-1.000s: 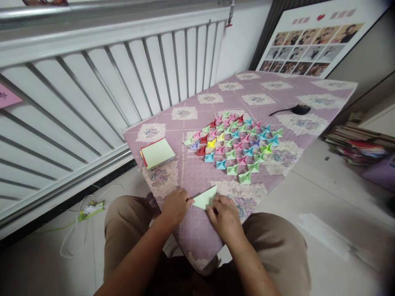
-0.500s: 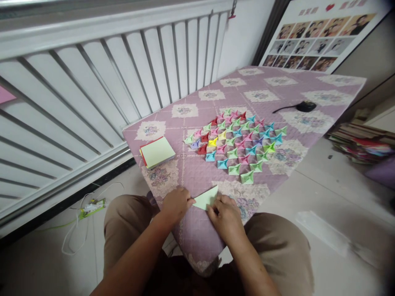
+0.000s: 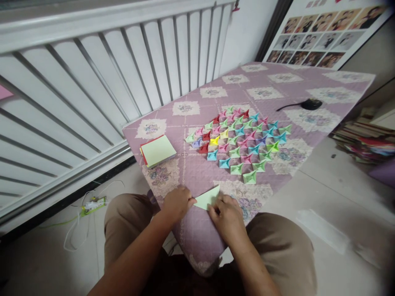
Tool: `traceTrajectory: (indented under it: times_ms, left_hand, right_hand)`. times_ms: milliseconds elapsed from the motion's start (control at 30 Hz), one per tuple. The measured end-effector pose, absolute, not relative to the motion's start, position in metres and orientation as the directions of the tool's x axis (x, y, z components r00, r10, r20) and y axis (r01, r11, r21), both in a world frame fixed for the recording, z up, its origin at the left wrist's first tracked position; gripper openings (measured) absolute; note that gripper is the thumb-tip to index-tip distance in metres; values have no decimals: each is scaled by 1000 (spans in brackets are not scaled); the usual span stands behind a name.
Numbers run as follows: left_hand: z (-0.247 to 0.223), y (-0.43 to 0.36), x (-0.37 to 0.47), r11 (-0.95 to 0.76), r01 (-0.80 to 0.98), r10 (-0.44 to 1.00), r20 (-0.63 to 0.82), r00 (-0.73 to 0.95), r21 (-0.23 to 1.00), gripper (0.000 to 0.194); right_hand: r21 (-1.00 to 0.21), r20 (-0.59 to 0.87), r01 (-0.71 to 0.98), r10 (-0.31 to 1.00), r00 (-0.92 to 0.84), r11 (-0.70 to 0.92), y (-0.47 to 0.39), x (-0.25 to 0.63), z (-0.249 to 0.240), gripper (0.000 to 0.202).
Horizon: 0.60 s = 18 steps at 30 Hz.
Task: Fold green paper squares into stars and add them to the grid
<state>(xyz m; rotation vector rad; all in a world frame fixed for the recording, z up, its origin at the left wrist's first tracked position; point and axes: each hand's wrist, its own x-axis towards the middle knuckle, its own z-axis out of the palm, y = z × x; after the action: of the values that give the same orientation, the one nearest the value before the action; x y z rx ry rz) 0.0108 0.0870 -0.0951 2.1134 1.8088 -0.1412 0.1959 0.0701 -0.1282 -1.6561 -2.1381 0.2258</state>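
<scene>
together, two hands (image 3: 178,204) hold one folded pale-green paper (image 3: 208,199).

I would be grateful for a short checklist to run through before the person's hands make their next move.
1. Left hand on the left corner of the pale green folded paper sheet: ok, fingertips touch it.
2. Right hand at the sheet's right side: ok, fingers touch it.
3. Crease sharp and edges aligned: cannot tell, too small and partly covered.
4. Rows of small, multicoloured folded-paper pieces apart from both hands: ok.
5. Rectangular stack of coloured paper apart from the hands: ok, pale green on top.
</scene>
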Motion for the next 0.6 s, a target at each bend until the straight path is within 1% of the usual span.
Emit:
traceTrajectory:
  times_ms: [300,433,533,600]
  left_hand:
    - [-97,87,11,-137,973,940,-286,186,184,27]
    - [-98,83,10,-126,973,940,-289,179,191,24]
    - [-101,80,6,-132,968,951,-247,185,215,18]
    - [-104,79,4,-181,955,956,-187,227,234,15]
  right_hand:
    - [-355,262,888,943,-205,292,70,195,-129,23]
    - [-361,253,891,948,-192,277,70,194,-129,23]
    - [-370,245,890,952,-183,267,69,194,-129,22]
    - [-374,251,888,951,-181,268,69,194,-130,21]
